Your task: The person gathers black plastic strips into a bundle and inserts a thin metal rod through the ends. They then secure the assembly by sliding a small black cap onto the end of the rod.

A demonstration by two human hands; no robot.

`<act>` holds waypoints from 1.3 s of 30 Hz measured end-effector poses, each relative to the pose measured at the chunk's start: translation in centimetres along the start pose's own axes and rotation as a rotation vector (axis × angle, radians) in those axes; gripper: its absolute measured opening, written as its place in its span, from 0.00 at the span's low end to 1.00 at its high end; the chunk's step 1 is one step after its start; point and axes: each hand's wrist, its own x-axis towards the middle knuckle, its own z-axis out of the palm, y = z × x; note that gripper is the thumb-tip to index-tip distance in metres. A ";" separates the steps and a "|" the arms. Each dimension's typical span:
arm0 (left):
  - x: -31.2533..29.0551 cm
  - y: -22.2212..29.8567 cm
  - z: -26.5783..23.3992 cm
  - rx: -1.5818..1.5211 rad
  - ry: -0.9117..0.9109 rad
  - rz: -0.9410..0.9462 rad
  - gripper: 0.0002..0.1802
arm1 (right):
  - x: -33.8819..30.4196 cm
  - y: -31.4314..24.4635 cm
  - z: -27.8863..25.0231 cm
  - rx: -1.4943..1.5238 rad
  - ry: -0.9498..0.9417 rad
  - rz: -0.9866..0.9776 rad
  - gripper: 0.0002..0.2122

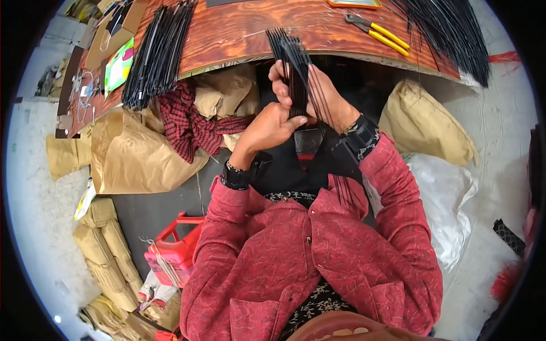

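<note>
A flat row of long, thin black strips (297,85) stands close together in front of me, just off the table's near edge. My right hand (331,98) is wrapped around the row, its fingertips showing on the left side. My left hand (267,131) is closed at the lower end, with the thumb pressed there. A few loose strips slant down past my right wrist toward my jacket. On the table's left lies a thick bundle of similar black strips (158,54). Another bundle of thin black strands (446,31) hangs over the right edge.
The wood-patterned table (233,42) carries pliers (378,34) with yellow handles, an orange-rimmed tray (354,3) and a cardboard box (118,35). Brown paper (148,156) and checked cloth (185,116) sit at left. A red plastic container (173,250) stands beside me; a tan sack (424,122) lies right.
</note>
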 end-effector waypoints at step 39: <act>24.3 -4.7 -17.9 0.576 0.338 0.121 0.22 | -1.3 -5.6 -5.0 -0.128 0.129 -0.028 0.13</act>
